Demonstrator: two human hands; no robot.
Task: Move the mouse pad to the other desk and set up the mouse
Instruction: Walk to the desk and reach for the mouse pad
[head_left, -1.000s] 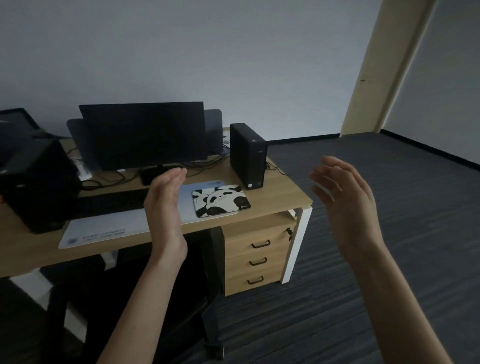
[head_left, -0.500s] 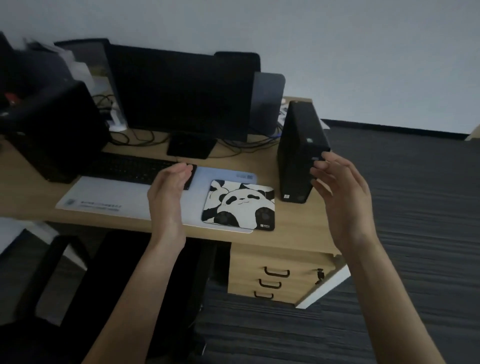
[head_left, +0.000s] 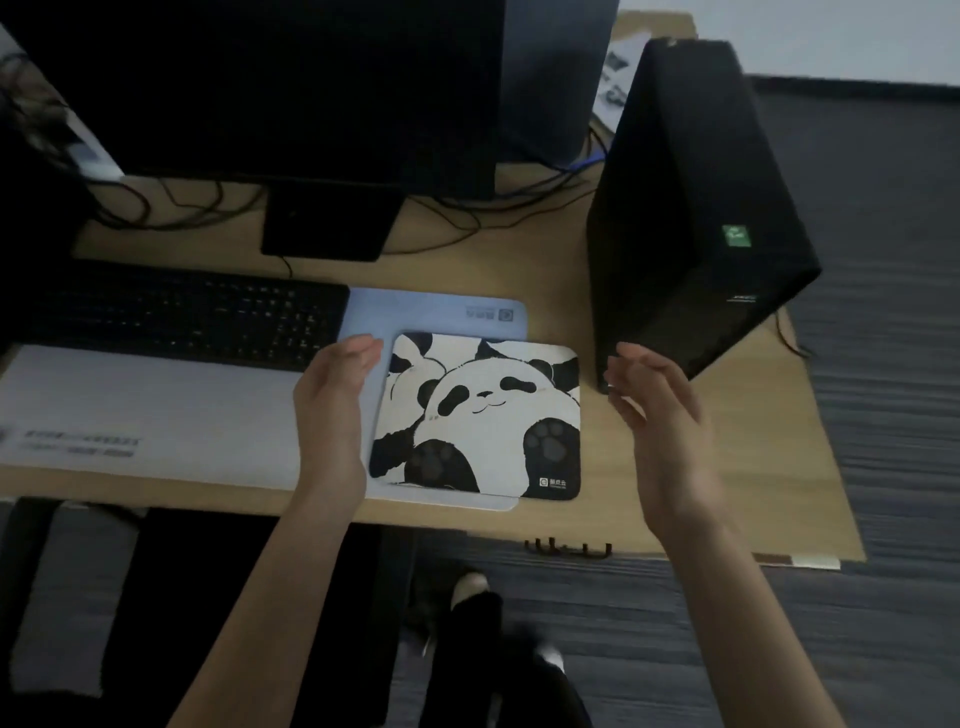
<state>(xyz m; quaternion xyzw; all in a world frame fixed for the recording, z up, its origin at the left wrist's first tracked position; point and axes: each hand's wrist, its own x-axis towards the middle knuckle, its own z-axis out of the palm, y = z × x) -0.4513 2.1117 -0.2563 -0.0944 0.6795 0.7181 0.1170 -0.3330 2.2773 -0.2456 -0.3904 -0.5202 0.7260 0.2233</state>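
Observation:
A panda-print mouse pad (head_left: 480, 415) lies flat near the front edge of the wooden desk (head_left: 748, 467), overlapping the right end of a pale blue desk mat (head_left: 156, 410). My left hand (head_left: 332, 410) hovers just beside the pad's left edge, palm facing right, fingers together and straight, holding nothing. My right hand (head_left: 657, 421) is held upright to the right of the pad, a short gap away, fingers apart and empty. No mouse is visible.
A black keyboard (head_left: 187, 314) sits on the mat to the left. A dark monitor (head_left: 291, 88) on its stand (head_left: 327, 223) is behind, with cables. A black computer tower (head_left: 691, 202) stands close behind my right hand. Drawer handles (head_left: 569, 548) and my feet show below.
The view has closed in and tilted down over the desk. Both hands have come down to either side of the panda pad, still empty.

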